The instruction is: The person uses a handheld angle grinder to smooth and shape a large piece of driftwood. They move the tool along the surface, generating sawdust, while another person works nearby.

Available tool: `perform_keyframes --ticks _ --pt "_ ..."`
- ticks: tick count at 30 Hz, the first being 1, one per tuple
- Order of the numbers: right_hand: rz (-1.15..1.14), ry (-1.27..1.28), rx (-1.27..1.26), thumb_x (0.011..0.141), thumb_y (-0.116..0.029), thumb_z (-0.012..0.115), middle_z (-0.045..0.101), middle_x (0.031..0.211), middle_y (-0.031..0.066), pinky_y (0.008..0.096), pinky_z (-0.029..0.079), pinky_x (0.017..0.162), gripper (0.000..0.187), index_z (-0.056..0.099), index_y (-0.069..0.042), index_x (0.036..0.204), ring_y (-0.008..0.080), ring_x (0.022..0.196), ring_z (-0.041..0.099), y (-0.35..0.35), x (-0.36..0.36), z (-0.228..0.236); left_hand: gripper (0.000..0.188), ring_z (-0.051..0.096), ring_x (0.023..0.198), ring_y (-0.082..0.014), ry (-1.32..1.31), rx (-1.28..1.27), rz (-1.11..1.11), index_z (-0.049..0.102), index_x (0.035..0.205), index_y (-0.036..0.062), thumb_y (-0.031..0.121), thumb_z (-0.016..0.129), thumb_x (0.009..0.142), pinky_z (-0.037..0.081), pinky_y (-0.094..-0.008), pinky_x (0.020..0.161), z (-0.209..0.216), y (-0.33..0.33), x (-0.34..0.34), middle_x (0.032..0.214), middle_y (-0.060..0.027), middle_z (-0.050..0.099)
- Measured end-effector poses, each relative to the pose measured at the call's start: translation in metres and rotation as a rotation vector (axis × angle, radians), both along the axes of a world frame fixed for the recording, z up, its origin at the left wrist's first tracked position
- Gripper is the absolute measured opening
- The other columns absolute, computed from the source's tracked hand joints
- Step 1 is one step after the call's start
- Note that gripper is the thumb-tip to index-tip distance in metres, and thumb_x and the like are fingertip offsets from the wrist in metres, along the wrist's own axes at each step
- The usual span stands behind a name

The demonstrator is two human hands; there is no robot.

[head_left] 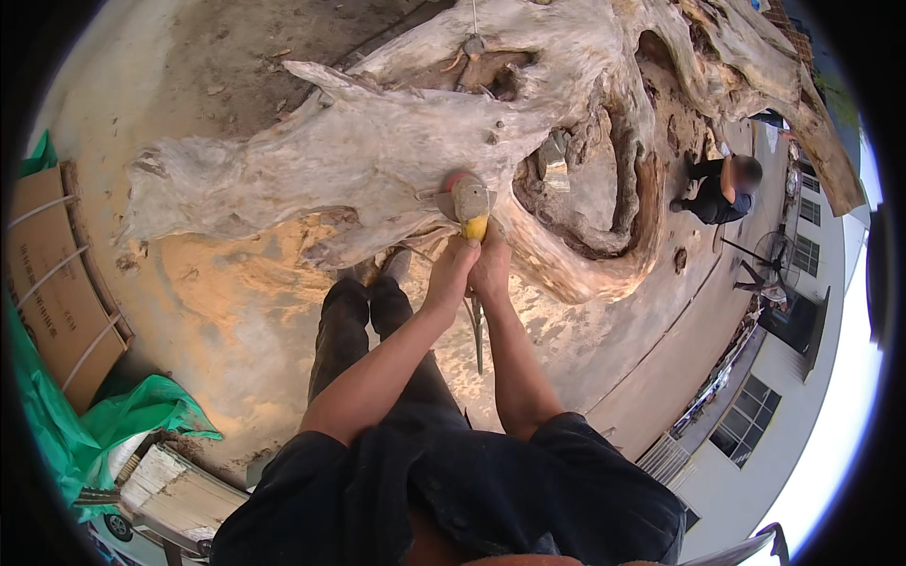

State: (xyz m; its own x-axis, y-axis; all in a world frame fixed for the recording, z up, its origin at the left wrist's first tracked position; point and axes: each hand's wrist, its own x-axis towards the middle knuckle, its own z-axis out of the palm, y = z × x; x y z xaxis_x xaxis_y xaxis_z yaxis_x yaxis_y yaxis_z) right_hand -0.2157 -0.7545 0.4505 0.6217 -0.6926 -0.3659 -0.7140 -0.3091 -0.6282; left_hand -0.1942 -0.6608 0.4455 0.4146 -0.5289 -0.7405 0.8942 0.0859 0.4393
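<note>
Both my hands are wrapped around a dusty angle grinder [471, 207], yellow towards the grip and with some red at its head. My left hand [453, 274] closes on it from the left, and my right hand [489, 267] sits close beside it on the right. The grinder's head is against, or just over, the lower edge of a large pale tree root [377, 156], and its disc shows only in part. A cord or hose [478, 340] hangs below my hands. The root is weathered grey, with deep hollows and a curved, browner limb on the right.
Yellowish sawdust [245, 274] covers the ground beside my legs. A strapped cardboard box [58, 274] and green sheeting [151, 410] lie at the left. Another person [722, 189] crouches by the root at the far right, near a standing fan [776, 255] and a white building [802, 377].
</note>
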Motion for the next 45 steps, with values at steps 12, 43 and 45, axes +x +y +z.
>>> perform_keyframes --ticks 12,43,45 --pt "0.07 0.063 0.092 0.079 -0.033 0.074 0.072 0.088 0.0267 0.0497 0.054 0.076 0.045 0.065 0.004 0.103 0.0446 0.083 0.07 -0.025 0.006 0.016 0.05 0.054 0.085 -0.0082 -0.129 0.182 0.131 0.061 0.111 0.0034 0.052 0.058 0.1 0.044 -0.027 0.071 0.025 -0.034 -0.008 0.098 -0.0015 0.061" --pt "0.311 0.243 0.041 0.089 -0.03 0.067 0.071 0.084 0.0273 0.0589 0.052 0.071 0.033 0.057 -0.003 0.104 0.0491 0.083 0.069 0.083 0.065 -0.05 0.045 0.062 0.111 -0.0111 0.252 -0.008 0.354 0.059 0.132 0.0162 0.051 0.054 0.105 0.052 -0.031 0.087 -0.027 0.082 0.033 0.123 0.0018 0.065" --pt "0.343 0.237 0.052 0.089 -0.03 0.066 0.07 0.084 0.0279 0.0587 0.053 0.072 0.033 0.057 -0.004 0.106 0.05 0.084 0.069 0.103 0.077 -0.049 0.044 0.063 0.108 -0.0115 0.247 0.023 0.35 0.059 0.13 0.0164 0.051 0.054 0.104 0.053 -0.0329 0.081 -0.031 0.107 0.045 0.12 0.0023 0.065"
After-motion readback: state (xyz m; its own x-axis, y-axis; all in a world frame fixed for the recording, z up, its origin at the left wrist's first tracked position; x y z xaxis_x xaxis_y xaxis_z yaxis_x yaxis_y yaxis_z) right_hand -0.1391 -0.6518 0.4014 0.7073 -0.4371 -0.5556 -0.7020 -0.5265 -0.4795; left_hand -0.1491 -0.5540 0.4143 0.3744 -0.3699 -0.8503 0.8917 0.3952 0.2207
